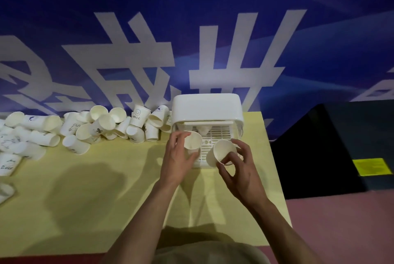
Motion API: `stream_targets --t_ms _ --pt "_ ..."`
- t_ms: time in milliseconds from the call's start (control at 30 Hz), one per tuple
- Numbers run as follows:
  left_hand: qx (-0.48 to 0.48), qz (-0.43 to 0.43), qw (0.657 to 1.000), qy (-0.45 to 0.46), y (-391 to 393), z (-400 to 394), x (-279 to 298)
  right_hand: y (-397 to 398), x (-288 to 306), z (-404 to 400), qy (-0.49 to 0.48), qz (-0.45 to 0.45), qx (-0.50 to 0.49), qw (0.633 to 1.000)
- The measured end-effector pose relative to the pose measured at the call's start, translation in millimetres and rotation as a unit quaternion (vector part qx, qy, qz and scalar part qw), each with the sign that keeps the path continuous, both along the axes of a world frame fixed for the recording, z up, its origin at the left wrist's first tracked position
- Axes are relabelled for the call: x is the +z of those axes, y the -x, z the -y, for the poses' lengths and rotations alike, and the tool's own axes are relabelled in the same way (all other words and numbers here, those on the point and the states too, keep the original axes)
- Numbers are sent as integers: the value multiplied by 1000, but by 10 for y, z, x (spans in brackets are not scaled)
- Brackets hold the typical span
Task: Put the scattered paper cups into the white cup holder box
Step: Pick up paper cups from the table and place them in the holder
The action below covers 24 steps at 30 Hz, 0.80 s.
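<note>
Both bare forearms are extending forward, converging slightly. The left hand (177, 157) is curling its fingers (173, 139) and thumb around a cup (192, 140). The right hand (239, 165) is pinching another cup (220, 153) at fingertip level.

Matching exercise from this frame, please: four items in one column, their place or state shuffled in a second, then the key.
Items
1. left hand
2. right hand
3. HELLO cup
4. white cup holder box

Places or states
A. stands at the table's far edge, by the blue wall
B. holds a cup over the right side of the grid tray
C. upright in the pile left of the box
D. holds a cup at the tray's left side

Pairs: 1-D, 2-B, 3-C, 4-A
</note>
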State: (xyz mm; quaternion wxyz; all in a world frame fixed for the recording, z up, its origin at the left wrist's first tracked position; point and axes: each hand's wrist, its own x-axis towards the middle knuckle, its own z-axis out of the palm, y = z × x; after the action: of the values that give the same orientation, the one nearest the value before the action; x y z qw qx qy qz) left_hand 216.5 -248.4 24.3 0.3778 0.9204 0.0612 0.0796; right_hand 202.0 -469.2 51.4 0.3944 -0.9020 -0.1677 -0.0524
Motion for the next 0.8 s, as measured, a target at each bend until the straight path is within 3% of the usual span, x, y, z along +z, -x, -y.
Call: stream_targets --t_ms 300,567,800 --pt "29 -74 997 -8 -10 72 -421 -396 37 -239 -25 11 58 998" --pt "22 -85 993 84 84 18 -483 -628 -361 -531 51 1 131 990" --pt "4 -113 989 97 142 -51 -512 -689 -736 -613 112 -54 149 981"
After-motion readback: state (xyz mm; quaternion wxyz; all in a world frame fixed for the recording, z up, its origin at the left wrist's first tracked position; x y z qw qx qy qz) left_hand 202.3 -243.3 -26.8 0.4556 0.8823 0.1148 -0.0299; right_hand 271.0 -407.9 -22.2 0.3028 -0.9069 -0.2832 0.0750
